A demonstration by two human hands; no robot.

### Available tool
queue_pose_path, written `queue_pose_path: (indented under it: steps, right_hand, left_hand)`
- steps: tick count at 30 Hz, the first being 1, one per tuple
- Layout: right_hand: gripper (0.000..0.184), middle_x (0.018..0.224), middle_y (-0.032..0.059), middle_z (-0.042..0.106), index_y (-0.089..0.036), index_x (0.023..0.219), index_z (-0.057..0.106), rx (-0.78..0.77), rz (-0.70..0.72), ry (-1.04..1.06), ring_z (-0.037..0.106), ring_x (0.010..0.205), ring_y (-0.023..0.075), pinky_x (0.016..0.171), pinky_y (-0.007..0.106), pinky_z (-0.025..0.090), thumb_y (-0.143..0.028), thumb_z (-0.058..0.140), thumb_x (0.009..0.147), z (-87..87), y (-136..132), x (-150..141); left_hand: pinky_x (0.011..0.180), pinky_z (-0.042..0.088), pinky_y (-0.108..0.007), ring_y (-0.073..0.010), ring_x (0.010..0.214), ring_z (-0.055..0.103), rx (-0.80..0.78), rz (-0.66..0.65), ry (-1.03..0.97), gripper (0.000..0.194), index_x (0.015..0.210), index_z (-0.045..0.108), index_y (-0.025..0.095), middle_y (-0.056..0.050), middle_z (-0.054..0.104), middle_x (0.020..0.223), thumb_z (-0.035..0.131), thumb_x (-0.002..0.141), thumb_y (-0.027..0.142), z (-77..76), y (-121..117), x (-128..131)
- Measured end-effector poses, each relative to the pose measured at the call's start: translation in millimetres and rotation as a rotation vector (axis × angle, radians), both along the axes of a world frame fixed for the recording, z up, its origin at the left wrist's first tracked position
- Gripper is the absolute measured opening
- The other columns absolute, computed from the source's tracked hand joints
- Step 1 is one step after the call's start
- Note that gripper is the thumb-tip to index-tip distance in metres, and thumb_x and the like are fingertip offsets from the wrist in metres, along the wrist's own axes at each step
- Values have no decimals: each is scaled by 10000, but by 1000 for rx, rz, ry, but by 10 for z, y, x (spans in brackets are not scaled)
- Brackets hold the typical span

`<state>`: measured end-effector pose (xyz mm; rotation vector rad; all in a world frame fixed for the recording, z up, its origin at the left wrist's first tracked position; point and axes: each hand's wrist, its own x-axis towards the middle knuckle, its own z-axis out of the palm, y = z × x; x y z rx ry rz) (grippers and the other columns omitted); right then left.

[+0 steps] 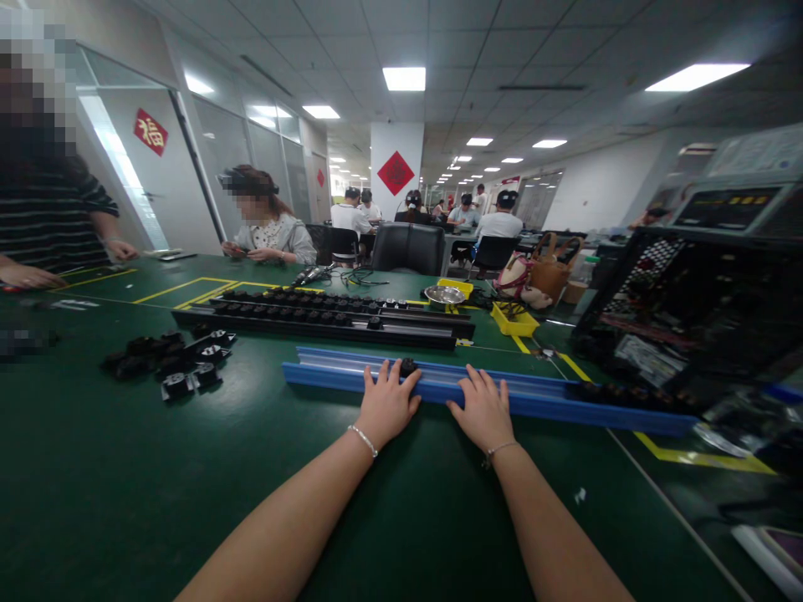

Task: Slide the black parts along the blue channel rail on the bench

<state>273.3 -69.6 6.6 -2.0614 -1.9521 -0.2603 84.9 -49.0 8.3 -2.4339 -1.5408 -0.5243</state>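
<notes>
Both of my hands rest on a long blue channel-shaped rail that lies across the green table. My left hand has its fingers spread over the near wall, the fingertips reaching into the channel. Just by its index finger sits a small round black part inside the channel. Further right, my right hand lies on the rail with fingers apart and nothing in them. A row of small dark parts stands in the rail's right end.
Behind the blue rail lie black rails bearing rows of black parts. Loose black parts are heaped at left. A metal dish and a yellow bin stand beyond. An open computer case is at right. Two co-workers are at the table's far left.
</notes>
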Motion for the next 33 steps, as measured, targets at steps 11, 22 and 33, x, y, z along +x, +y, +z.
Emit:
queue_pose_path:
  steps: [11,22,33]
  right_hand:
    - [372,1434,84,375,-192,1078,577,-7,-4,-9,289,1305,287,1065,536,129,-431,485,807,1,2,-4]
    - [341,1427,83,384,-192,1058,581,11,-2,4,294,1303,279,1065,532,130,-405,493,806,-15,4,-6]
    - [344,1426,87,387,-194,1059,584,17,-2,-4,304,1298,286,1062,539,137,-405,479,810,-21,9,-3]
  left_hand:
    - [1020,189,-616,-338,1298,314,-8,39,-17,497,1337,390,384,-87,405,1409,351,867,542,21,-8,-4]
    - [1026,192,-606,-318,1301,316,-13,83,-44,483,1300,448,374,-73,437,1390,262,890,549,47,-8,-21]
    - [1020,167,-632,-341,1303,308,-21,109,-40,519,1336,405,393,-76,419,1407,263,875,585,40,14,-47]
